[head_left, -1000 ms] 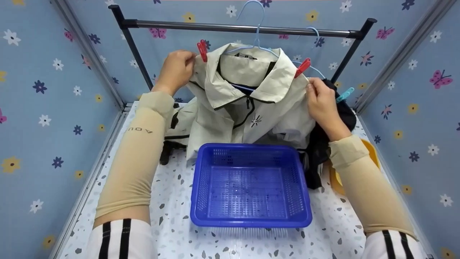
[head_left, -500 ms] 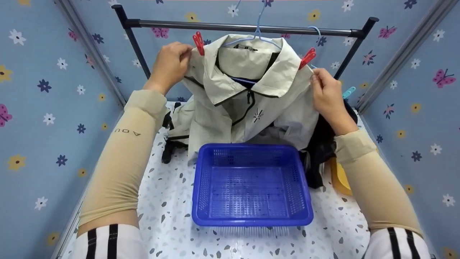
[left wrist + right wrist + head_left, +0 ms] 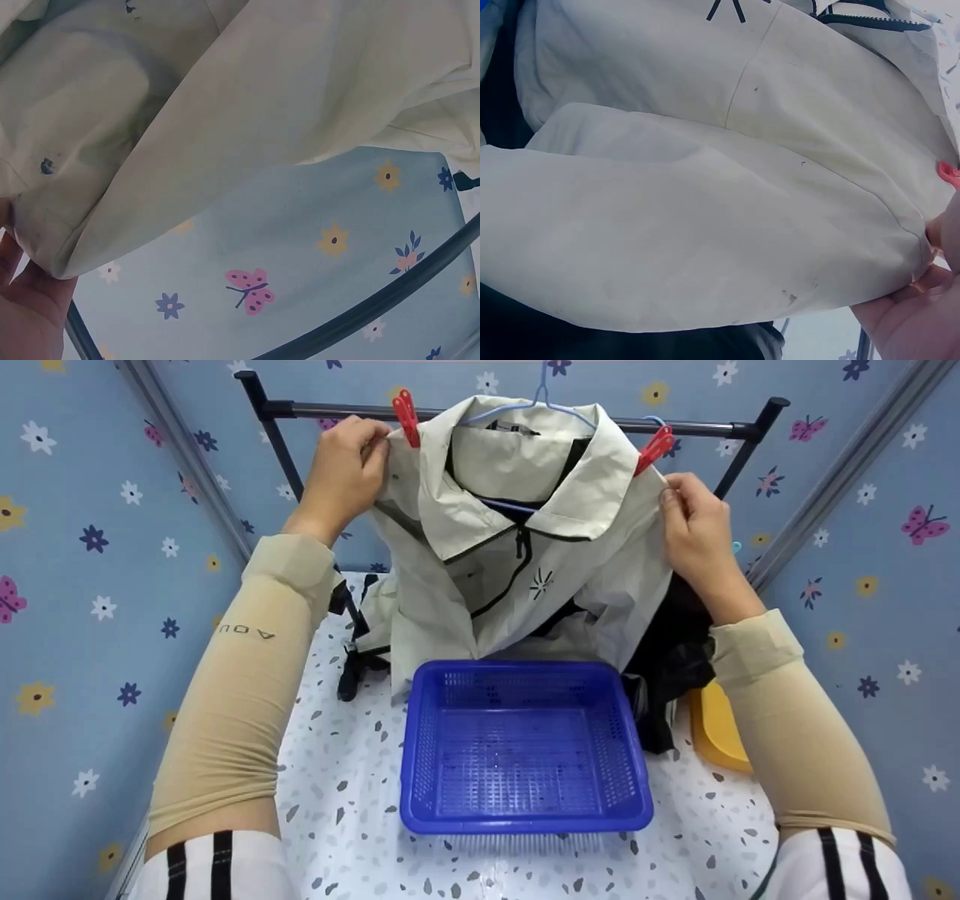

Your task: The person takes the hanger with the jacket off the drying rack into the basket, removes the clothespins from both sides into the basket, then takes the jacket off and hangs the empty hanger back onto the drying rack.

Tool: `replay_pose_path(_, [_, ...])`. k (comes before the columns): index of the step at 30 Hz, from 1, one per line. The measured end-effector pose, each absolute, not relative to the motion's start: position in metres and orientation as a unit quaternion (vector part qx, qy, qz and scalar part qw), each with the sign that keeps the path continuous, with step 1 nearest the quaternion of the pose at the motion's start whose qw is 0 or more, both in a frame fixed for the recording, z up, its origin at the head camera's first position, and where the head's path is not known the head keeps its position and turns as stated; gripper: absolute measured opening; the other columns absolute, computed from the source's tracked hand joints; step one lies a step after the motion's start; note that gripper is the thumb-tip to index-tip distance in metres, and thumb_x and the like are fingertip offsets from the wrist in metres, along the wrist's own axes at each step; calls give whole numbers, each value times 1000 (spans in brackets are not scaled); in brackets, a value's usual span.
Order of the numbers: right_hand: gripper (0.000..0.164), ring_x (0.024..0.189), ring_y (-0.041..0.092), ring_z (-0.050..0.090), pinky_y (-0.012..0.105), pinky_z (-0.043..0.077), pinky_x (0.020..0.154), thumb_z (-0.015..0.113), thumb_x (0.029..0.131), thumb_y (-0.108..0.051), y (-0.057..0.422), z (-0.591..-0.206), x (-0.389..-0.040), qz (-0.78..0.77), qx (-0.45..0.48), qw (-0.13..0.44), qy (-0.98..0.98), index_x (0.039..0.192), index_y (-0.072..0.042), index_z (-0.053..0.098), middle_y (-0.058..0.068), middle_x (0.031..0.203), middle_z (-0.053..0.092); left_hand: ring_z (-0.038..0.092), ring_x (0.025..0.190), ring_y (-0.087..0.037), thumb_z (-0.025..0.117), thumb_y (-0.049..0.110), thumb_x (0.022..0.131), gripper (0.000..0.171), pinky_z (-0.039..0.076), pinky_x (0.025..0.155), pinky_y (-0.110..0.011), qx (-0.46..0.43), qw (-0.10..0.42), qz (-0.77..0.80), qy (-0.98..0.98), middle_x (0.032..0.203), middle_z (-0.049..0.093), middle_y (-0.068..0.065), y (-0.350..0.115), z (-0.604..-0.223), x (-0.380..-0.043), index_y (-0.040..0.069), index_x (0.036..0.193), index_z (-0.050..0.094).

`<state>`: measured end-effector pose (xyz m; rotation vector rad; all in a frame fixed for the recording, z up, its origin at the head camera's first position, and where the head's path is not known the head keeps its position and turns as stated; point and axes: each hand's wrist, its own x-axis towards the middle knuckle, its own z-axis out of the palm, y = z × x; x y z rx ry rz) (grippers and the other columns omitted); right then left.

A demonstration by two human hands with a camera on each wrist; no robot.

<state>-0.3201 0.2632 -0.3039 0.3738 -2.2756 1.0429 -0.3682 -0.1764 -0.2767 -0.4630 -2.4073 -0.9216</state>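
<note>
Between my hands a pale beige jacket [image 3: 427,607] with a wide collar and black zip is held up on a light blue wire hanger [image 3: 541,394]. My left hand [image 3: 341,472] pinches its shoulder on the left, and my right hand [image 3: 697,525] pinches the other shoulder. Just inward of the hands sit a red clothespin [image 3: 406,418] and a second red clothespin [image 3: 655,448], one on each shoulder. Sleeve cloth [image 3: 225,112] fills much of the left wrist view. In the right wrist view my thumb and fingers grip the shoulder seam. The hanger's hook top is out of frame.
A black rack bar [image 3: 337,410] runs behind the jacket. In front stands a blue perforated basket [image 3: 525,822] on a speckled white surface [image 3: 360,810]. Black clothing [image 3: 675,652] hangs at the right, near a yellow container [image 3: 716,727]. Patterned walls close in both sides.
Both hands have lifted the jacket with its hanger and clothespins, moving slightly apart. The collar now overlaps the rack bar in view. The basket stays put.
</note>
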Motion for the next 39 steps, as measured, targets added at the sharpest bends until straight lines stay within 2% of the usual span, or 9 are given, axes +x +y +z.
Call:
replay_pose_path(2, [28,73,7,44,26,35,71,49,114,-11,262,-302,-319,396,137,294,-859,120,7,70,-10,79,48,58,104,-19,50,13,114,31,50,96,-32,-169,248,-350,-887,121,70,-19,-177,-277,-368,-5,125,72])
replay_pose_path(6, [29,76,7,46,26,36,72,49,114,-12,261,-299,-320,408,128,277,-860,120,7,70,-10,82,51,58,106,-17,49,14,114,31,49,99,-30,-158,222,-366,-890,122,70,-17,-179,-278,-365,-3,127,71])
replay_pose_path(13, [27,73,5,48,23,39,71,52,113,-11,258,-284,-327,451,120,269,-843,116,5,74,-12,78,53,64,120,-25,51,14,113,31,49,110,-32,-152,232,-396,-875,130,72,-17,-180,-271,-363,-1,128,73])
replay_pose_path(15, [26,74,5,49,22,40,71,53,113,-12,257,-278,-328,465,111,263,-838,115,2,75,-12,78,54,64,117,-22,52,16,113,31,49,107,-29,-147,240,-402,-871,131,72,-16,-181,-270,-362,0,128,74])
replay_pose_path(19, [25,76,5,51,22,41,73,54,112,-13,256,-270,-326,491,103,255,-827,115,-2,76,-10,80,56,60,102,-11,55,20,113,31,47,94,-23,-128,251,-422,-862,125,75,-12,-181,-268,-358,4,126,77])
replay_pose_path(21, [25,75,5,52,22,42,73,54,112,-12,255,-269,-324,498,102,253,-823,114,-3,77,-10,80,58,57,94,-7,57,22,112,30,44,86,-21,-118,251,-436,-856,116,75,-7,-182,-268,-356,5,124,79])
replay_pose_path(26, [24,70,3,54,19,44,67,57,109,-11,257,-275,-315,507,98,236,-823,112,-1,79,-11,76,62,52,81,-7,61,21,107,27,40,75,-23,-99,228,-469,-847,94,66,7,-186,-272,-347,7,118,82])
replay_pose_path(34, [28,73,2,58,17,48,68,58,109,-12,268,-297,-303,498,91,189,-842,117,6,77,-16,79,65,57,81,-10,66,18,102,25,47,73,-23,-99,170,-484,-853,94,70,5,-192,-288,-326,4,113,83])
replay_pose_path(39, [27,71,0,58,15,49,66,55,110,-12,277,-312,-296,498,96,156,-847,116,5,75,-18,77,64,58,85,-13,64,15,103,23,49,77,-23,-125,137,-482,-856,97,71,2,-192,-302,-308,2,112,82])
